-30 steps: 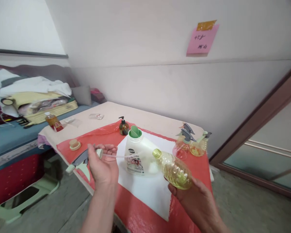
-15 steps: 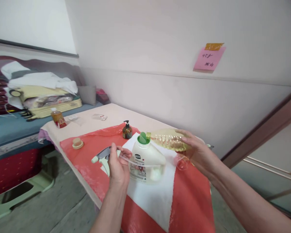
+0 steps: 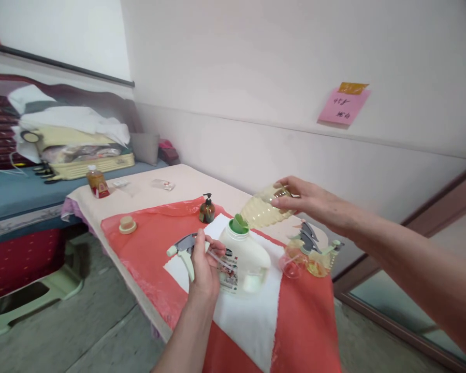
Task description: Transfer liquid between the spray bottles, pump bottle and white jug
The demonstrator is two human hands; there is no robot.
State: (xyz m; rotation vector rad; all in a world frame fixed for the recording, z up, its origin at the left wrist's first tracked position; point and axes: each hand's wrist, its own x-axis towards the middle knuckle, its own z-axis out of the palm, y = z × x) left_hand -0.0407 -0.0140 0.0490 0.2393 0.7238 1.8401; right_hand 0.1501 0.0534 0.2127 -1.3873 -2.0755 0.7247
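Note:
In my left hand (image 3: 206,261) is a spray trigger head (image 3: 184,249), grey and pale green, its thin clear tube pointing right across the jug's front. My right hand (image 3: 301,199) grips a clear yellowish bottle (image 3: 262,208) by its base end. The bottle is tilted with its neck down at the green spout (image 3: 239,225) of a large pale detergent jug (image 3: 248,259); whether liquid flows is not visible. The jug stands upright on a white cloth (image 3: 252,321). To its right are spray bottles (image 3: 306,254), partly overlapping one another.
A red sheet (image 3: 151,264) covers part of the table. Behind the jug stands a brown pump bottle (image 3: 207,210). A beige round cap (image 3: 127,225) lies at left, and an amber bottle (image 3: 97,182) stands farther back. Small clear packets (image 3: 163,184) lie near the wall.
The bottle in my right hand has gone from nearly level to a steeper tilt, its base raised. The spray bottles at right have come into clear view.

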